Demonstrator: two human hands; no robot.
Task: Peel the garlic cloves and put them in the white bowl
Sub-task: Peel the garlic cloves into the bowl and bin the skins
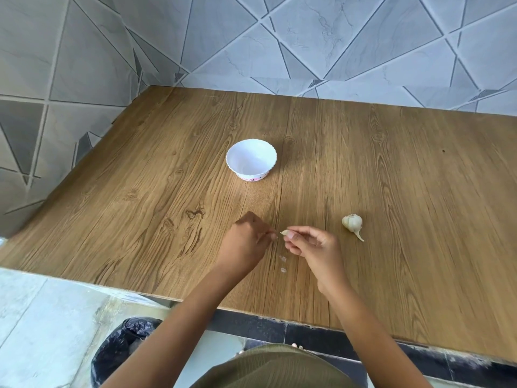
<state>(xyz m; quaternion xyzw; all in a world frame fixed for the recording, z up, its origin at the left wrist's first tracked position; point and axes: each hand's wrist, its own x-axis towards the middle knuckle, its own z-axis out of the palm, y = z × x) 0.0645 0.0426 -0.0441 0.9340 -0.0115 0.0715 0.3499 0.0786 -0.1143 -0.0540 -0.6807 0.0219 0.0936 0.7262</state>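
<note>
Seen from the head camera, above a wooden table (391,191): the right hand (310,247) is pinching a garlic clove (284,233) between thumb and fingertips, while the left hand (249,239), fingers curled, is pinching at the clove's tip; small skin flakes (283,259) are lying on the table beneath the hands. A white bowl (251,158) is sitting further back, well apart from both hands; a garlic bulb (352,223) is lying near the right hand.

Open tabletop (377,163) runs from you to the white bowl (251,159); the garlic bulb (352,223) sits off right.
</note>
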